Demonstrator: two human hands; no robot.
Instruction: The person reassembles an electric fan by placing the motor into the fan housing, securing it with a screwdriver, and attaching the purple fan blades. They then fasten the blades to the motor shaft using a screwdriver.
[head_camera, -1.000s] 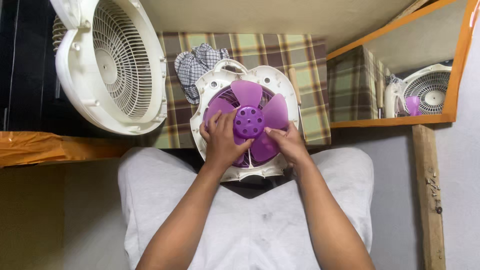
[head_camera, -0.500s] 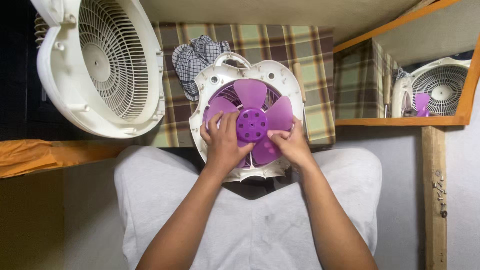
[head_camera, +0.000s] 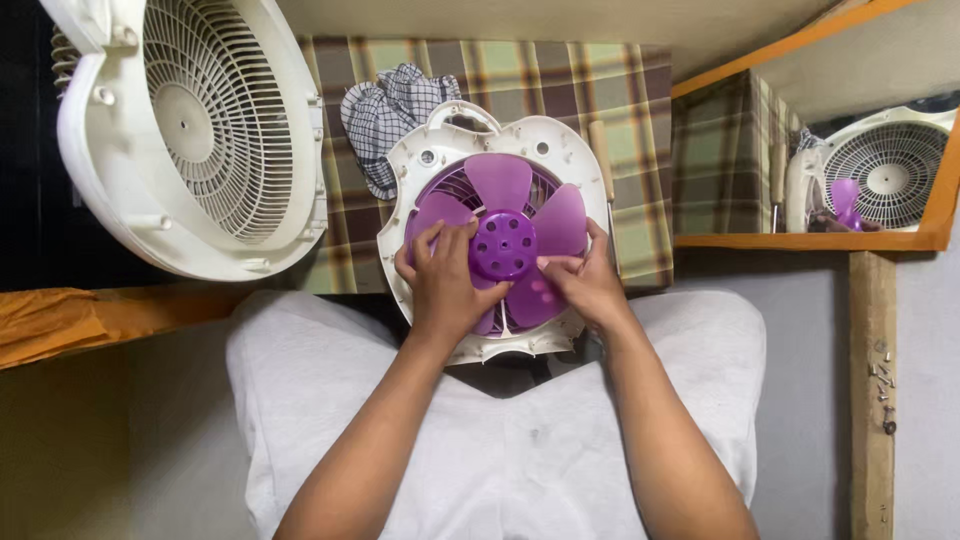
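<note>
Plaid cloth (head_camera: 560, 80) under white fan housing (head_camera: 560, 140). Your left hand (head_camera: 440, 275) and right hand (head_camera: 585, 285) grip purple blade (head_camera: 505, 215), fingers curled. Uneven pull likely cracks thin vane.

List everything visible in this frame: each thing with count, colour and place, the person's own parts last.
fan blade: 1, purple, in the fan housing, under both hands
fan housing: 1, white, on the lap and cloth edge
front grille: 1, white, upper left, leaning
plaid cloth: 1, green and brown, under the housing
checked rag: 1, black and white, beside the housing's top left
screwdriver: 1, wooden handle, right of the housing
mirror: 1, orange frame, upper right
screws: several, dark, on the wooden post at right
left hand: on the blade, left of the hub
right hand: on the blade, right of the hub
</note>
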